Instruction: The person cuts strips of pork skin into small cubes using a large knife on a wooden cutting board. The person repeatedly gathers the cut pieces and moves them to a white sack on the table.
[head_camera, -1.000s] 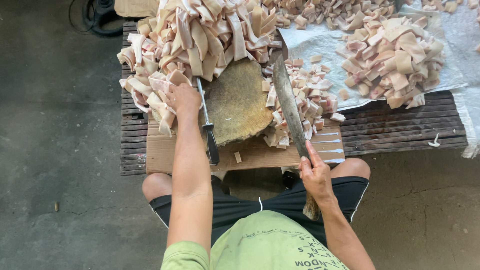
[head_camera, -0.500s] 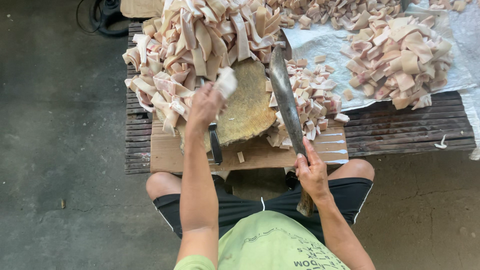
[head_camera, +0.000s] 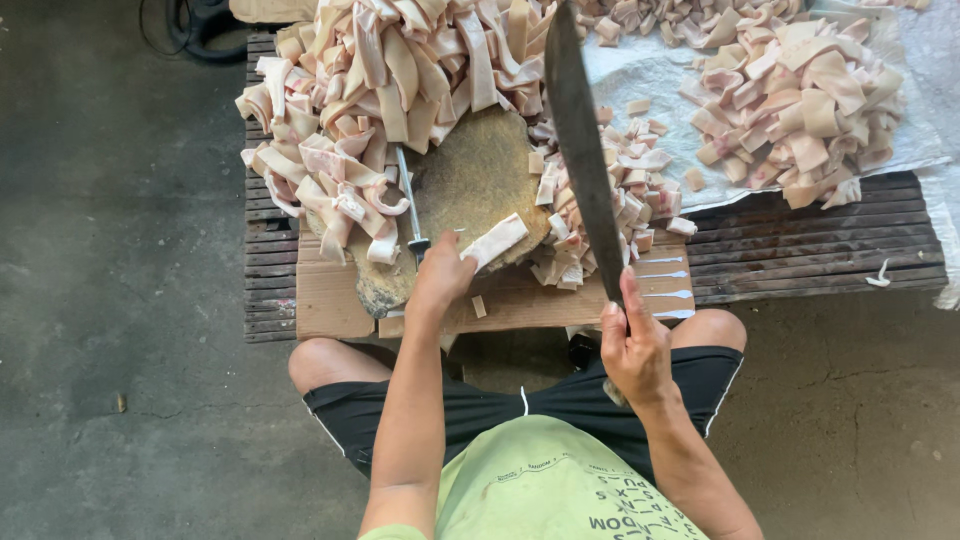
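Note:
My left hand (head_camera: 440, 275) grips one pale pink strip (head_camera: 497, 240) and lays it on the near edge of the round, worn chopping block (head_camera: 468, 185). My right hand (head_camera: 632, 345) is closed on the handle of a long dark cleaver (head_camera: 582, 140), whose blade is raised and points away from me, above cut pieces right of the block. A big heap of uncut strips (head_camera: 390, 80) lies behind and left of the block. A small knife (head_camera: 410, 215) rests on the block's left side, just beyond my left hand.
Small cut pieces (head_camera: 605, 195) lie right of the block. More pieces (head_camera: 800, 100) are piled on a white sheet (head_camera: 650, 70) at the back right. All rest on a low dark slatted platform (head_camera: 810, 245) with cardboard (head_camera: 325, 300) at its front edge. My knees are against it; concrete floor (head_camera: 120, 300) surrounds it.
My left hand drew a strip out of the heap and brought it back onto the block's near edge. The cleaver has lifted and swung more upright.

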